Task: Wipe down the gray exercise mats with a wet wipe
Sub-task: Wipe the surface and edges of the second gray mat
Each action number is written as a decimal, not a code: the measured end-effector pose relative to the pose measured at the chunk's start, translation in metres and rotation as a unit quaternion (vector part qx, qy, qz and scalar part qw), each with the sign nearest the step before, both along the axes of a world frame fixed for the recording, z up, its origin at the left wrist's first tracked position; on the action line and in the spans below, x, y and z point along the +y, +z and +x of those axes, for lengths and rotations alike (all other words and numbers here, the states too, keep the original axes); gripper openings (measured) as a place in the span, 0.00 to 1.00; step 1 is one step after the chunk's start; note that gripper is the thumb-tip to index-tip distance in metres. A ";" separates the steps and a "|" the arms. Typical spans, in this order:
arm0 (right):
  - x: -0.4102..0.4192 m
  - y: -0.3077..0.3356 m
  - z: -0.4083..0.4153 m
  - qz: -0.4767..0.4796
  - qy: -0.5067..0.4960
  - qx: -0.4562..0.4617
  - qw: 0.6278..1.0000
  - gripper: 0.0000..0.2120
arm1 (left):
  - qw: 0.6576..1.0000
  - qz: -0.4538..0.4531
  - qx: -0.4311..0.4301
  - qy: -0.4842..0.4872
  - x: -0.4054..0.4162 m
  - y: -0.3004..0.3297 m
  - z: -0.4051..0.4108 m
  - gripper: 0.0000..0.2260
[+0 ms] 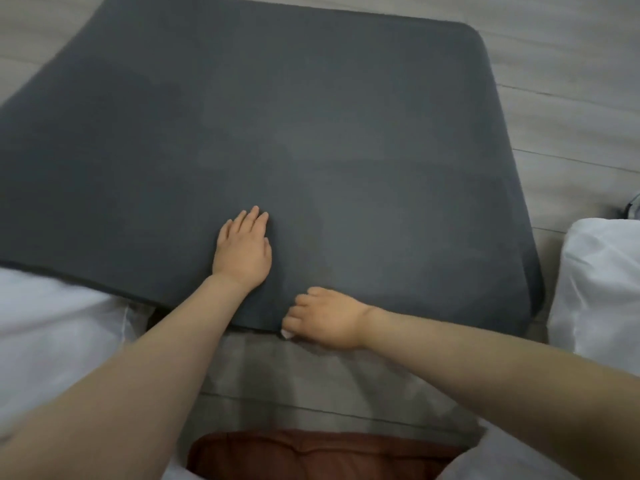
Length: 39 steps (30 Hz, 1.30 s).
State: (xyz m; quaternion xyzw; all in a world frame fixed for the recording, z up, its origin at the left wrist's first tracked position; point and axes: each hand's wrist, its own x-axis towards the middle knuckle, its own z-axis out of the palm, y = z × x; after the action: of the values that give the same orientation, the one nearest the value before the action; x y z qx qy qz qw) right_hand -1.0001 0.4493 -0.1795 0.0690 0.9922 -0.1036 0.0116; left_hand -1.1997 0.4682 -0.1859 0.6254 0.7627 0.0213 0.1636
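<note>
My left hand (244,252) lies flat and open on the gray mat (277,133), spread on the floor (571,81), while my right hand (327,317) grips the wet wipe (286,334) at its near edge; advise firm, overlapping strokes outward.

A: What colour is the exercise mat (311,133)?

B: Dark charcoal gray, plain, with no print; some fainter, lighter patches show across its middle.

A: And the wet wipe (287,334)?

B: White, only a small corner showing under the right hand (329,317).

A: The floor (571,81)?

B: Pale gray-beige planks with thin dark seams.

A: Anything else?

B: White fabric (602,289) at both sides, and a reddish-brown cushion (311,455) at the bottom edge.
</note>
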 end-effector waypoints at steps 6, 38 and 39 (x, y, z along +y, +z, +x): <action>0.056 -0.008 -0.016 0.001 0.094 0.021 0.995 0.14 | 0.998 0.057 0.000 0.005 0.036 -0.010 -0.001 0.22; 0.224 -0.002 0.033 -0.055 -0.117 -0.073 0.989 0.12 | 0.993 0.089 -0.063 0.047 0.068 -0.035 0.025 0.25; 0.178 0.003 0.041 -0.093 -0.022 -0.096 0.991 0.12 | 0.993 0.089 -0.064 0.045 0.068 -0.035 0.024 0.25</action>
State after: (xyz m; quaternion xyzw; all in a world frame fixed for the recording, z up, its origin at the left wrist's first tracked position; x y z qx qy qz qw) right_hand -0.9593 0.6272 -0.1763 0.0994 0.9707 -0.1887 0.1105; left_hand -1.1752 0.5360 -0.2206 0.5995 0.7734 0.1363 0.1545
